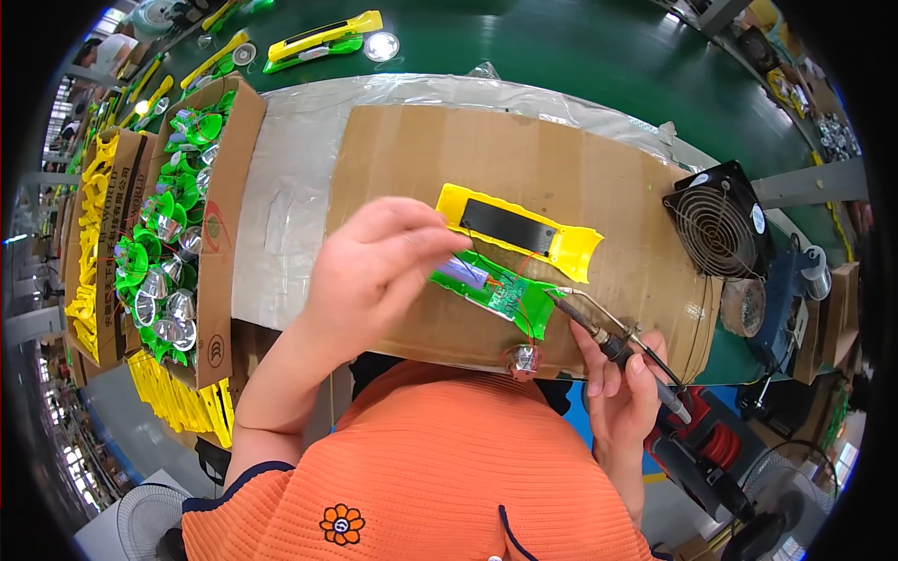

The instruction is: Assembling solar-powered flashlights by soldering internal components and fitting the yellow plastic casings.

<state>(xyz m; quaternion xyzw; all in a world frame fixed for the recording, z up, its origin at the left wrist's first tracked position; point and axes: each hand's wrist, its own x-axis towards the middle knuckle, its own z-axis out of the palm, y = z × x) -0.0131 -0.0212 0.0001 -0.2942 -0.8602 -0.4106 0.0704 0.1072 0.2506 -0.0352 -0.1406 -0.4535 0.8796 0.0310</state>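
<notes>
My left hand [374, 266] rests on the cardboard-covered bench [561, 159], fingers pinched on the left end of a green housing half with a circuit board [496, 292]. My right hand [619, 397] grips a soldering iron [599, 335] like a pen, its tip touching the right end of that board. A yellow housing half with a black panel [524, 231] lies just behind the green part. A small silver reflector [525, 358] hangs on red wires at the bench's near edge.
A cardboard box of green parts with reflectors [173, 224] stands at the left, with boxes of yellow parts [94, 243] beside it. A black fan [718, 224] and a blue stand with a solder spool [795, 290] sit at the right. Assembled yellow-green lamps [318, 42] lie on the green belt behind.
</notes>
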